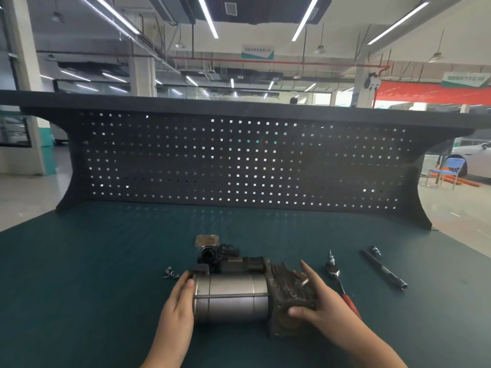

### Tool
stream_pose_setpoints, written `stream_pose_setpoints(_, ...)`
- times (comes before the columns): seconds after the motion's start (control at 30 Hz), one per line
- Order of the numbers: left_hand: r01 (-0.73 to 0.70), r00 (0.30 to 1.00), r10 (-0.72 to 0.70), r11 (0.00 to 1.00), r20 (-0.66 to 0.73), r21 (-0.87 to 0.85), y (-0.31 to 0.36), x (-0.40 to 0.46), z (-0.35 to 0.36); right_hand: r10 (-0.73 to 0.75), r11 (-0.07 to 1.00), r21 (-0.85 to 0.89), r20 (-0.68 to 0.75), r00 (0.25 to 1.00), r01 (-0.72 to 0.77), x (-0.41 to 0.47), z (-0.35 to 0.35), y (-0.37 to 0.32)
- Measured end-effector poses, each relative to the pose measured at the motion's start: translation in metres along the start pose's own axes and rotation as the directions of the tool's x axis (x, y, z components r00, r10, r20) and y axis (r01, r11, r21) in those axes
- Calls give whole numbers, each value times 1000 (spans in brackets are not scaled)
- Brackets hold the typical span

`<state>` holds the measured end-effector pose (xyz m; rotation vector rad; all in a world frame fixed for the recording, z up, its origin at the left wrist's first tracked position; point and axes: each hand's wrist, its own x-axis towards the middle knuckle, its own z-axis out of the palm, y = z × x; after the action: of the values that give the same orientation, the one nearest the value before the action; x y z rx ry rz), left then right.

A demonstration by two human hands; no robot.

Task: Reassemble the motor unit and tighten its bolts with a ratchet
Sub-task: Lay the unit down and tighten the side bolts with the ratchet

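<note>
While the motor unit (239,296) lies on its side on the green tabletop (79,288), you hold it from both ends. Your left hand (178,301) cups the silver cylinder's left end, fingers curled over the top edge and thumb on the end face, so that grip is wrapped on the housing. Your right hand (318,301) clasps the dark finned casting at the right end, fingers laid over the fins and thumb pressed on the round flange facing you, a grip wrapped round that end.

Just right of your right hand lies the ratchet (338,282), its red handle partly hidden behind your wrist and its head pointing away from you. Farther right a black extension bar (382,269) lies at an angle, with a small socket (376,251) beside its far end. A cluster of loose bolts (170,273) sits near your left fingertips. Behind the unit a square gasket plate (207,240) rests flat, in front of the dark pegboard (239,160).
</note>
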<state>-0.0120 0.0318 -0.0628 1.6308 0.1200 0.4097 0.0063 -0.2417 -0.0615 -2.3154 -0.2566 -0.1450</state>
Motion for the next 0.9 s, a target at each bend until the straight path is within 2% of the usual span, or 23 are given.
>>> stream_pose_setpoints(0.1, 47, 999, -46, 998, 14, -36, -2, 5, -3, 7, 998, 63, -72, 997, -3, 0, -5, -3)
stream_pose_setpoints(0.17, 150, 988, -153, 975, -9, -164, 0, 15, -6, 0, 988, 155, -10, 1000, 1, -2, -13, -5)
stream_pose_setpoints(0.23, 269, 959, -283, 918, -3, -292, 9, 28, -9, 25, 953, 297, 103, 994, -55, -6, -22, -10)
stream_pose_setpoints(0.27, 306, 948, -317, 903, 14, -301, 14, 34, -9, 42, 932, 353, 103, 994, -76, -5, -25, -13)
stream_pose_setpoints(0.33, 350, 936, -349, 914, 40, -205, 24, 44, -3, 111, 892, 440, 16, 994, -106, 3, -23, -20)
stream_pose_setpoints(0.4, 323, 946, -321, 939, 30, -116, 33, 45, 6, 197, 870, 469, -45, 979, -154, 15, -14, -28)
stream_pose_setpoints(0.57, 278, 959, -272, 958, 79, -75, 31, 35, 12, 227, 945, 278, -191, 955, -170, 42, 12, -31)
stream_pose_setpoints(0.7, 226, 966, -218, 973, 138, -44, 26, 28, 18, 234, 963, 162, -113, 966, -214, 48, -5, -29)
stream_pose_setpoints(0.8, 140, 980, -161, 976, 120, 170, 25, 35, 17, 134, 983, -113, -119, 984, -147, 69, -17, -48)
stream_pose_setpoints(0.87, 103, 990, -126, 956, 67, 276, 28, 45, 7, 14, 982, -184, -114, 993, -35, 96, -19, -74)
stream_pose_setpoints(0.9, 102, 994, -111, 957, 17, 272, 28, 53, 0, -39, 972, -232, -54, 998, 25, 112, -16, -87)
